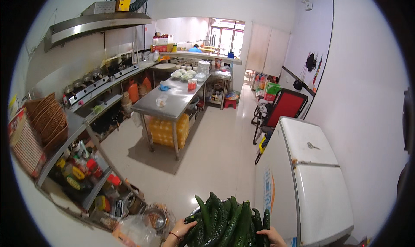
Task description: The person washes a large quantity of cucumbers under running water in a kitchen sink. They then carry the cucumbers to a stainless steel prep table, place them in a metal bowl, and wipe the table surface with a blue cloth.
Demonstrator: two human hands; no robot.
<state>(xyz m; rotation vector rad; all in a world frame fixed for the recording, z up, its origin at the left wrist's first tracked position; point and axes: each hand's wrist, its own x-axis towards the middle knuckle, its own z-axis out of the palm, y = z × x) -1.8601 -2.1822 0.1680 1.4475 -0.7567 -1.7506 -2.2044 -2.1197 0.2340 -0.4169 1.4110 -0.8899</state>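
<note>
A heap of dark green, wet-looking cucumbers (223,221) fills the bottom middle of the head view. Behind the heap shows a sliver of the shiny rim of a metal basin (195,210); the rest of it is hidden under the cucumbers. My left hand (182,230) grips the load from the left, its thumb against a cucumber end and a dark red cord around the wrist. On the opposite side my right hand (271,236) holds on, thumb lying across an upright cucumber. The other fingers of both hands are hidden.
To my right stands a white chest freezer (321,182) with scissors (313,146) on its lid. A steel table (176,99) is ahead across the tiled floor (214,162). Shelves of bottles (74,174) line the left, with a metal bowl (156,218) low beside them.
</note>
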